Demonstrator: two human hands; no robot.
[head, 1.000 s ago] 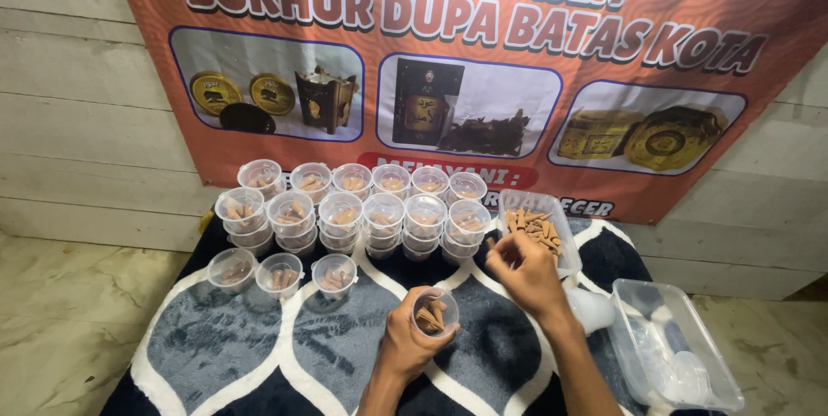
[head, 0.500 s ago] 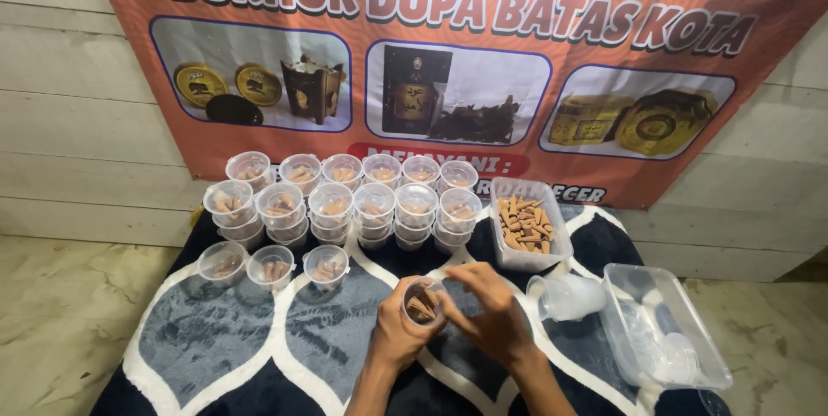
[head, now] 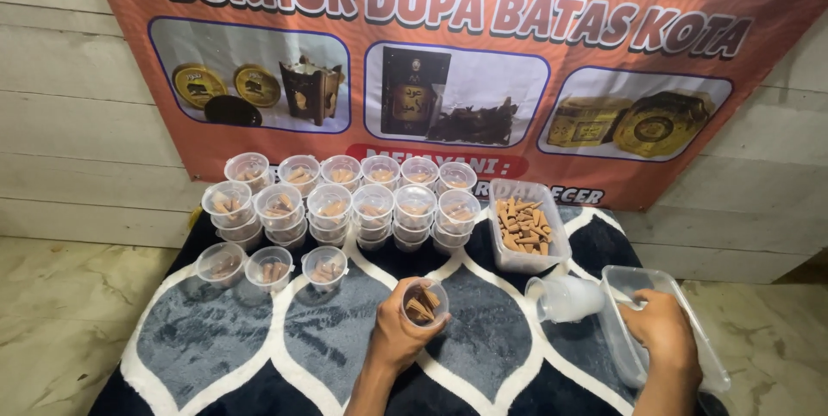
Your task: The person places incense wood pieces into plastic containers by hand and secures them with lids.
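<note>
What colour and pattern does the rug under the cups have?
The rug is black and grey-blue with white curved outlines, seen in the head view.

Up on the pale plank wall hangs a wide orange banner (head: pixel 483 71), white lettering along its top edge, three rounded photo panels in a row across its middle and a red strip beneath them. Down on the dark rug, stacked clear round cups (head: pixel 345 200) stand in two rows right below the banner, each with brown cones inside, and three single cups (head: pixel 269 268) sit in front at the left. To the right of the stacks, a clear rectangular tub (head: pixel 528 226) holds loose brown cones. Further right, another clear rectangular container (head: pixel 634 282) lies beside a tipped stack of empty cups (head: pixel 565 298).
</note>
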